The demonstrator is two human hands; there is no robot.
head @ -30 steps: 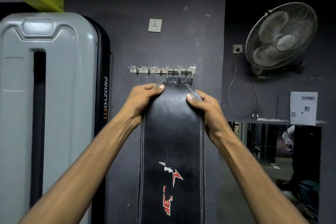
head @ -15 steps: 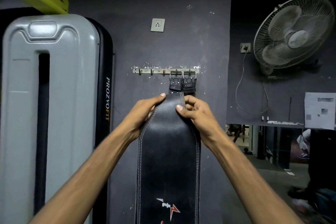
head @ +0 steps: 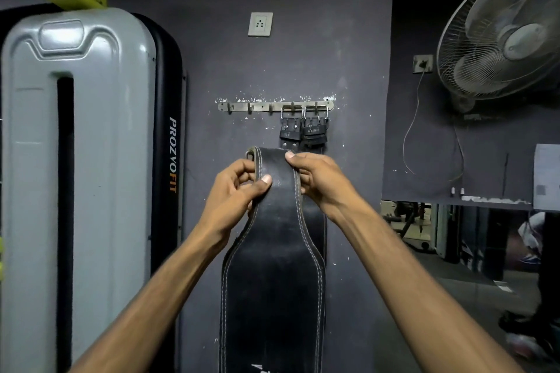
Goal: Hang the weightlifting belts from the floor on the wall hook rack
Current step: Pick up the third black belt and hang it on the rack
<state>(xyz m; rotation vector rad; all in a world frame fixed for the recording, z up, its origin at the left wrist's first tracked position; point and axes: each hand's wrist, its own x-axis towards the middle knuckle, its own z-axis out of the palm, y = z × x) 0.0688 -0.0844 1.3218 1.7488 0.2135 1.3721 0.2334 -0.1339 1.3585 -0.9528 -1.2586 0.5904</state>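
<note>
Hanging step under way: left hand (head: 239,188) and right hand (head: 318,179) both pinch the narrow top of the black leather belt (head: 274,266), just below the wall hook rack (head: 257,106). Two buckles (head: 304,118) already hang there; next, I'd say, lift toward a free left hook.

We see a black stitched belt (head: 274,266) hanging upright below the metal hook rack (head: 257,106). Two buckled belts (head: 304,130) hang from its right hooks.

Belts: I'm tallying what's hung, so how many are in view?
3: two belts hang by buckles on the rack; one belt is in both hands.
</note>
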